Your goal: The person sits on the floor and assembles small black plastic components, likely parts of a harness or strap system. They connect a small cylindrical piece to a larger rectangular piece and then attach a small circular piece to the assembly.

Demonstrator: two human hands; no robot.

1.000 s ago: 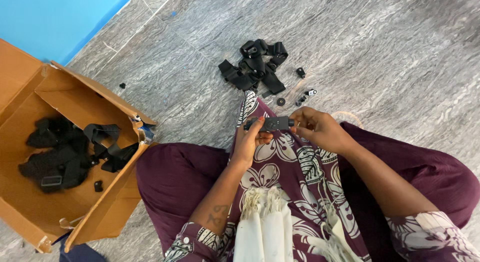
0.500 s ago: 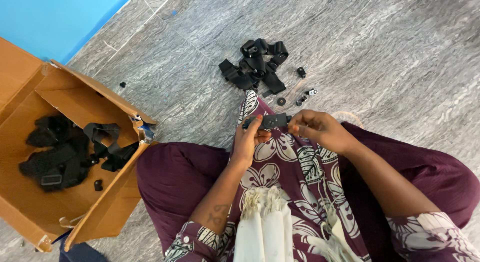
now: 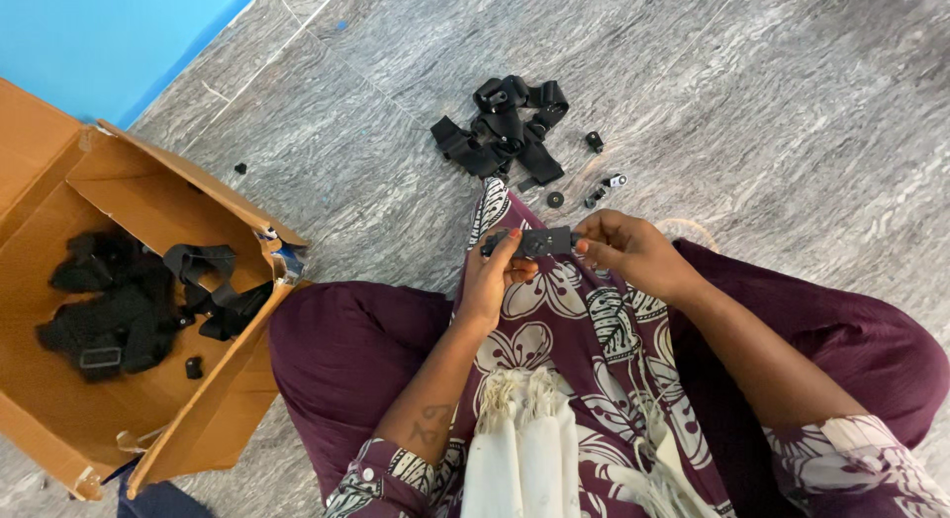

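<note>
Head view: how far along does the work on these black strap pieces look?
Possibly done: a pile of black straps lies on the floor ahead of the knees. In hand: the left hand and right hand both grip one small black part. Left: loose small bits beside the pile, and more black straps in the cardboard box.

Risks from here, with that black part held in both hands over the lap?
1. Both hands, left and right, pinch the small black part only at its ends; a slip could drop it into the patterned cloth folds.
2. Tiny loose pieces lie bare on the grey floor near the strap pile; they might roll or get lost.
</note>
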